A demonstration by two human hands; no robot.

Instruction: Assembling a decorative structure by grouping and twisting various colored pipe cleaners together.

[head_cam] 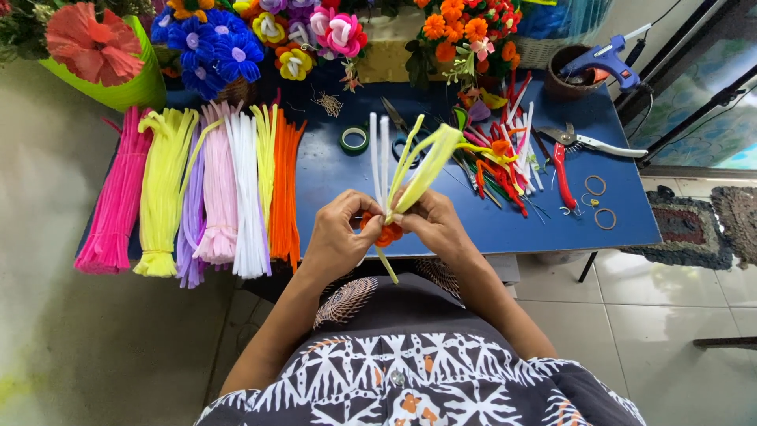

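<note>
My left hand (339,235) and my right hand (432,222) meet over the near edge of the blue table (339,170). Between them they grip a pipe-cleaner flower (387,230) with a small orange centre. Yellow-green petal loops (426,167) and two white pipe cleaners (378,158) stick up from it. A thin green stem (387,267) hangs down below my fingers. My fingers close around the flower's base from both sides.
Bundles of pipe cleaners (197,189) in pink, yellow, lilac, white and orange lie at the left. A green tape roll (355,140), loose coloured pieces (501,158), red-handled pliers (561,170), rubber bands (599,201) and a blue glue gun (605,59) lie further back. Finished flowers (236,39) line the far edge.
</note>
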